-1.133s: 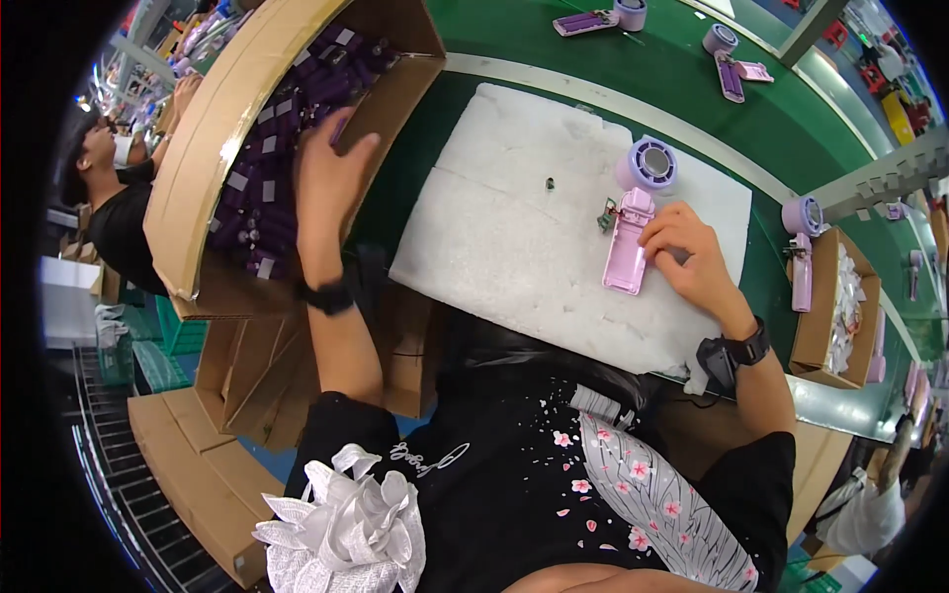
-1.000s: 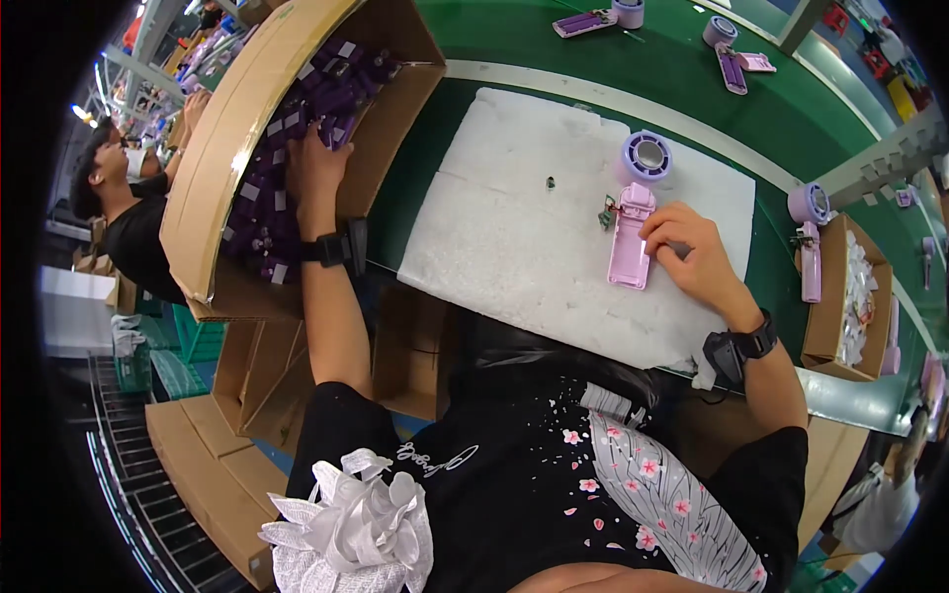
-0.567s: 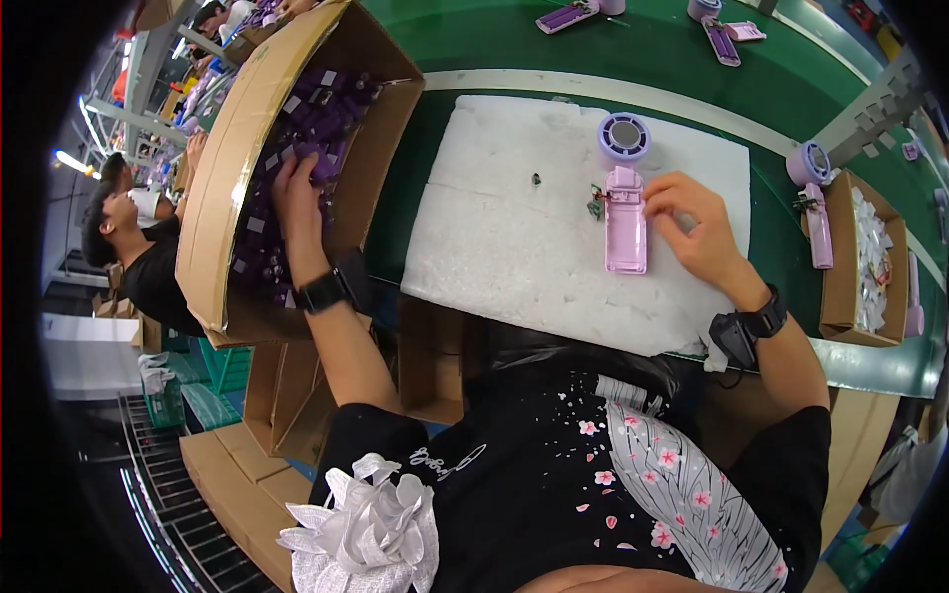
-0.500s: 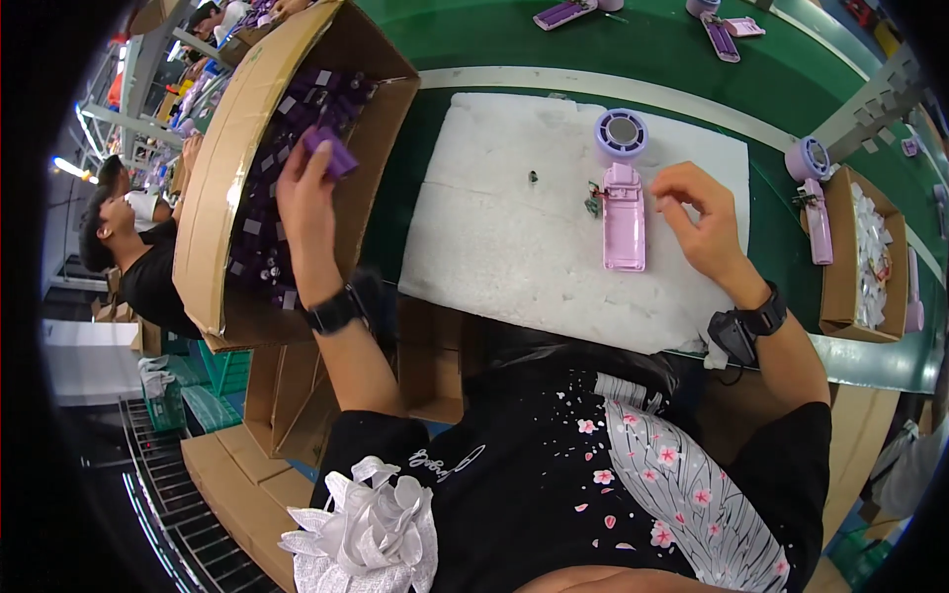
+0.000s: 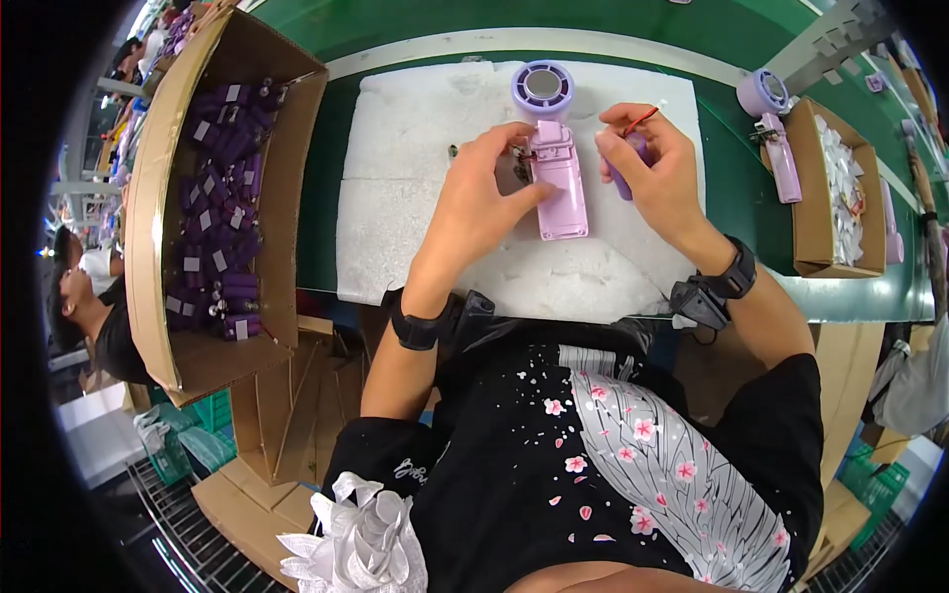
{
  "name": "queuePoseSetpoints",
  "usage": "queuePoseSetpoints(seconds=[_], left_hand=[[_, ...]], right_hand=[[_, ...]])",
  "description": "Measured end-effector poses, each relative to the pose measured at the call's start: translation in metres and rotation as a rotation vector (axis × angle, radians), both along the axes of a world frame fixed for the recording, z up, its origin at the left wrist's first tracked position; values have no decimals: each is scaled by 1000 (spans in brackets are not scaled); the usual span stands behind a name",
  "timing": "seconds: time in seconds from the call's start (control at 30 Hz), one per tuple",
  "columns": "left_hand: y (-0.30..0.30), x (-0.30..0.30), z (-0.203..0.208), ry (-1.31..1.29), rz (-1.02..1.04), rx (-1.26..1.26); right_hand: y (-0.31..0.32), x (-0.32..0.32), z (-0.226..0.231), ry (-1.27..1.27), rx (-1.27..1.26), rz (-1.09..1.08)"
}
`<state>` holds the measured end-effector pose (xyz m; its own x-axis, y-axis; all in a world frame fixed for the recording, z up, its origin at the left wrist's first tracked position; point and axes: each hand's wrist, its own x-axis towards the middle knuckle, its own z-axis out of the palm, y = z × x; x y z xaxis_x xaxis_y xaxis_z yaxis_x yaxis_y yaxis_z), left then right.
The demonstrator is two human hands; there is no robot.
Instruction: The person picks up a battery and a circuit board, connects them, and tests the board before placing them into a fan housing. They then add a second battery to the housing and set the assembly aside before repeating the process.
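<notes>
Lilac fan (image 5: 557, 163), left hand (image 5: 481, 203) steadying, right hand (image 5: 657, 178) gripping purple cell (image 5: 619, 178)

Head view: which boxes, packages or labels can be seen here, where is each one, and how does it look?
Large cardboard box: at the person's left, brown, open, tilted, filled with purple parts.
Labels: small pale rectangles on those purple parts.
Small cardboard box: at the right on the green table, brown, open, holding white pieces.
Flat cardboard: brown sheets below the table edge.
</notes>
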<state>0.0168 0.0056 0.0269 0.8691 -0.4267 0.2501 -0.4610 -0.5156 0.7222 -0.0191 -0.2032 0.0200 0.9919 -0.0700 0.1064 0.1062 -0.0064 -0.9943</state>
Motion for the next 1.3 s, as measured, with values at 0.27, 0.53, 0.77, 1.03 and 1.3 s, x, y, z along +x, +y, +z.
queuePoseSetpoints(seconds=[0.27, 0.53, 0.77, 1.03, 1.3], left_hand=[[5, 12, 0, 393, 28, -64], [5, 5, -4, 489, -78, -286], [12, -16, 8, 650, -70, -318], [12, -25, -3, 607, -125, -446], [9, -26, 0, 635, -153, -389]], right_hand=[[-3, 6, -4, -162, -440, 49], [5, 4, -4, -350, -647, 151], [11, -4, -4, -507, -789, 155], [16, -7, 2, -591, -856, 162], [19, -12, 9, -531, -865, 129]])
